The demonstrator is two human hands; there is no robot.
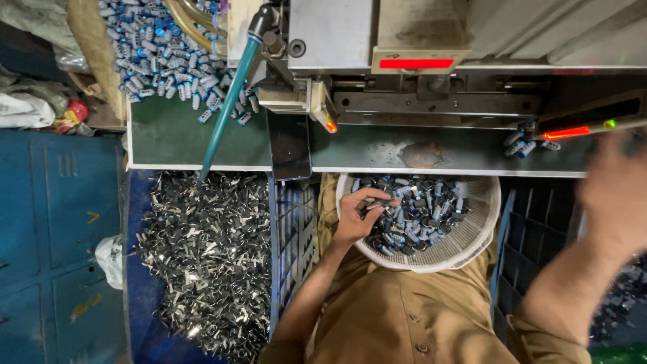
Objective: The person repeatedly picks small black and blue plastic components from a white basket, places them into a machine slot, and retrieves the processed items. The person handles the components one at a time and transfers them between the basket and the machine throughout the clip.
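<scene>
A white perforated basket [465,246] rests on my lap, filled with several small grey and blue metal-and-plastic parts [421,209]. My left hand [360,212] reaches into the basket's left side with fingers closed around a few parts. My right hand [617,195] is raised at the right, blurred by motion, near the machine's ledge; what it holds, if anything, cannot be made out. A few parts [529,141] lie on the green ledge [364,152] close to that hand.
A grey machine [418,47] with red lights stands above the ledge. A heap of blue-grey parts [165,50] lies at top left. A teal hose [226,111] slopes down to a pile of metal scraps [202,256]. Blue crates [293,236] flank my lap.
</scene>
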